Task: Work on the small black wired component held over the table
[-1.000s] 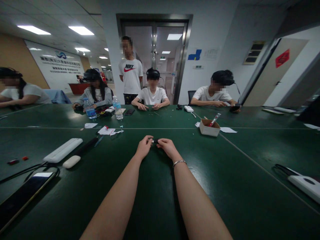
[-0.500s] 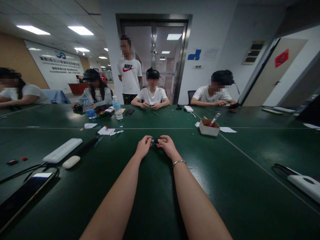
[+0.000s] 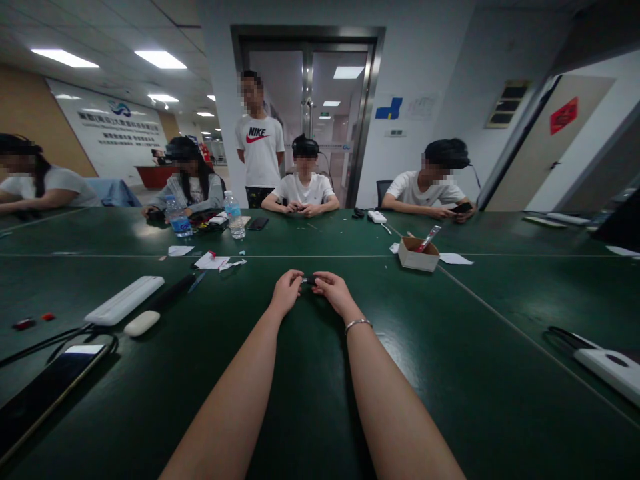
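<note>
Between my hands, over the green table (image 3: 320, 373), is a small dark stick with a silvery end (image 3: 309, 281) that looks like a USB stick. My left hand (image 3: 287, 292) is closed, its fingertips pinching the silvery left end. The black right end sits in the closed fingers of my right hand (image 3: 333, 291), which has a silver bangle (image 3: 359, 325) at the wrist. The fingers cover part of the stick, so its full shape is hidden.
On the left lie a white power bank (image 3: 125, 301), a white earbud case (image 3: 142, 324), a phone (image 3: 50, 400) and cables. A small open box (image 3: 419, 260) stands ahead to the right. Paper scraps (image 3: 213, 261) and water bottles (image 3: 234, 217) are ahead left. Several people sit opposite.
My hands and the stick have hardly moved. Across the table at the right, a person's hand has shifted towards the dark device in their other hand.
</note>
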The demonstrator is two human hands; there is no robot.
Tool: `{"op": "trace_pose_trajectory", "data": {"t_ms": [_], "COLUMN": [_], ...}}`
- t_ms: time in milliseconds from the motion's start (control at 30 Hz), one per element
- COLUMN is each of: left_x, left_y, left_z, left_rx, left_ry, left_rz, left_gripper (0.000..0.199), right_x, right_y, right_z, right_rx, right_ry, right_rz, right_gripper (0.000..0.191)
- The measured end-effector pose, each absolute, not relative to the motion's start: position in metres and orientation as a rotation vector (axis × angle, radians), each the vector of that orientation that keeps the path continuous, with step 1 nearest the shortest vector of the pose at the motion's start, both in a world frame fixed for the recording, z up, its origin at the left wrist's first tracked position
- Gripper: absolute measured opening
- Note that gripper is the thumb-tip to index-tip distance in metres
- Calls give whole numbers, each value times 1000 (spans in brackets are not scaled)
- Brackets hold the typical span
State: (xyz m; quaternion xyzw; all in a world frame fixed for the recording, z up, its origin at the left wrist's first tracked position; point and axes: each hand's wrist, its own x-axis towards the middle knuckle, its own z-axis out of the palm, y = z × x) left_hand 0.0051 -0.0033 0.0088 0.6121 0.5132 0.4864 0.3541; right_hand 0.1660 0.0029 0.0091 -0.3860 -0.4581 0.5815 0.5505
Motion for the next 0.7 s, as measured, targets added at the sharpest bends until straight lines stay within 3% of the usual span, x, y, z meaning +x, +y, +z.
{"op": "trace_pose_trajectory", "data": {"t_ms": [300,700], "left_x": [5,6], "left_y": [-3,-12], "left_z": [9,22], "left_rx": [1574,1683], "left_ry": [1345,1628], "left_rz": [1274,1132], "left_gripper": [21,55], "right_x": [166,166], "right_y": [3,-7], "right_z": [9,17], "right_rx": [-936,-877], "right_ry": [-1090,-1192], "right_rz": [1358,1410], "right_gripper": [23,21]}}
